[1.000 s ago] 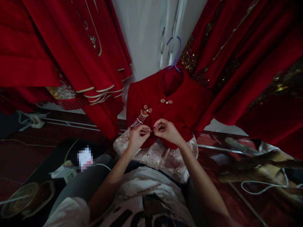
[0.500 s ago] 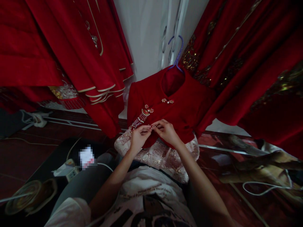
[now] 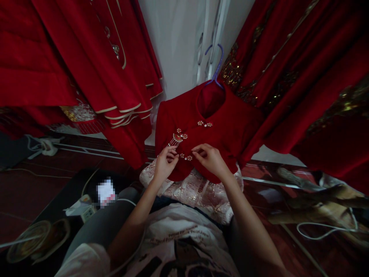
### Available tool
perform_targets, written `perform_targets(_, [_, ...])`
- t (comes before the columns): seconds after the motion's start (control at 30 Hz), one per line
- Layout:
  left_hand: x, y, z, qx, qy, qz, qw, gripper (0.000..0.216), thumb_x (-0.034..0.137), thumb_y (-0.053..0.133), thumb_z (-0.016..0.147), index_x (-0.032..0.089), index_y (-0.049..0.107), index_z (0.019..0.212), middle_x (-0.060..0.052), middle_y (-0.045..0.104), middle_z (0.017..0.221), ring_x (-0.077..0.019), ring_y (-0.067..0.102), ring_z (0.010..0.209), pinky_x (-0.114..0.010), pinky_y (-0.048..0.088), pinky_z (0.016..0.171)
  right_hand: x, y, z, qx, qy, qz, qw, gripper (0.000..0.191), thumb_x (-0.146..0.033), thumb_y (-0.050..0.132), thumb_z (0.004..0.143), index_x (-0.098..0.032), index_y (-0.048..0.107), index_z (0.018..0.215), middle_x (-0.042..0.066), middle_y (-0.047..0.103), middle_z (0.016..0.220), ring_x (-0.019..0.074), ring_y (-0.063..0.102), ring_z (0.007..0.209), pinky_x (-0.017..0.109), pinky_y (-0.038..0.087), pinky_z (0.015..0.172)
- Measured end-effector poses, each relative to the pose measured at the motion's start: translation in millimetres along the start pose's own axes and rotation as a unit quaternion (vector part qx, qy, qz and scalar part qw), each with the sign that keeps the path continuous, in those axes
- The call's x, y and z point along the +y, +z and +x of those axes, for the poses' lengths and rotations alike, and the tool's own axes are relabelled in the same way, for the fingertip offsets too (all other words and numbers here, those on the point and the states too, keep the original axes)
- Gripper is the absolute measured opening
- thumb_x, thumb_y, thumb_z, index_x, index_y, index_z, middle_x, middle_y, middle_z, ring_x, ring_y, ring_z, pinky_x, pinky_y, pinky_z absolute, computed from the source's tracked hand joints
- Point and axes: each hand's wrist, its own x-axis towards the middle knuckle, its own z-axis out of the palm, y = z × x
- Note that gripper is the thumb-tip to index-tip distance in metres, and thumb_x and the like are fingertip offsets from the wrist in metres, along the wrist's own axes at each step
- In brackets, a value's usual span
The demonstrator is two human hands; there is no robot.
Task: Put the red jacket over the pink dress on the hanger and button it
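A short red top (image 3: 230,130) hangs on a purple hanger (image 3: 215,63) straight ahead of the person, in front of a white wall (image 3: 175,42), and both hands work at its lower front. The left hand (image 3: 165,163) has its fingers curled in, gripping the cloth of the top just left of a small pearl clasp (image 3: 186,157). The right hand (image 3: 212,159) pinches the cloth just right of that clasp with thumb and fingertips. In this dim light it seems that neither hand touches the pearls themselves, though that is hard to tell. Above the left hand, a gold and red tassel brooch (image 3: 178,137) is pinned to the top, and a second pearl fastening (image 3: 204,124) sits higher up, below the neckline. Under the top's hem a pale embroidered skirt (image 3: 201,192) spreads out between the forearms. Heavy red garments (image 3: 72,57) with pale trim hang to the left, and more red robes with gold embroidery (image 3: 302,77) hang to the right. On the dark floor lie a white power strip (image 3: 86,211) at the left and a looping white cable (image 3: 325,230) at the right.
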Motion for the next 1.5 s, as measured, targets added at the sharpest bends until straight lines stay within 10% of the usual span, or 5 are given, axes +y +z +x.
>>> perform_targets(0.23, [5,-22,7,0.049,0.033,0.030,0.998,0.016,0.030,0.065,0.083,0.020,0.065,0.096,-0.003,0.064,0.092,-0.0091,0.061,0.073,-0.018,0.050,0.062,1,-43,-5,0.055,0.058,0.031,0.996,0.023,-0.037,0.055,0.089,-0.019,0.068,0.099,0.006,0.072,0.088,0.0148,0.068,0.070,0.027,0.055,0.063])
perform_targets(0.63, [10,10,-10,-0.102,0.169,0.263,0.944,0.013,0.028,0.061,0.089,0.022,0.064,0.099,-0.005,0.058,0.098,-0.0197,0.057,0.097,-0.034,0.052,0.083,19,16,-2,-0.104,0.078,0.007,0.992,0.013,-0.022,0.065,0.082,-0.016,0.068,0.093,0.005,0.073,0.081,0.0144,0.068,0.072,0.025,0.053,0.069])
perform_targets(1.2, [9,12,5,-0.089,0.130,0.113,0.981,0.011,0.030,0.058,0.090,0.020,0.062,0.091,-0.002,0.064,0.087,-0.0130,0.063,0.079,-0.025,0.055,0.072,20,11,0,-0.102,0.051,0.074,0.991,0.014,-0.026,0.071,0.077,-0.017,0.061,0.077,0.002,0.069,0.072,0.0128,0.065,0.066,0.022,0.049,0.062])
perform_targets(1.33, [29,-5,45,-0.031,0.223,0.238,0.945,0.023,0.030,0.053,0.093,0.023,0.061,0.113,-0.008,0.057,0.110,-0.0198,0.055,0.104,-0.036,0.051,0.091,17,-9,-3,-0.157,0.052,0.078,0.983,0.016,-0.029,0.072,0.076,-0.017,0.062,0.076,0.001,0.069,0.071,0.0129,0.065,0.066,0.022,0.049,0.060])
perform_targets(1.5, [44,-20,90,-0.120,0.341,0.350,0.864,0.021,0.030,0.056,0.091,0.021,0.065,0.108,-0.012,0.048,0.124,-0.0272,0.044,0.118,-0.047,0.043,0.101,17,-24,-6,-0.155,0.050,0.066,0.984,0.015,-0.030,0.070,0.078,-0.017,0.062,0.078,0.002,0.069,0.072,0.0133,0.065,0.067,0.023,0.049,0.060])
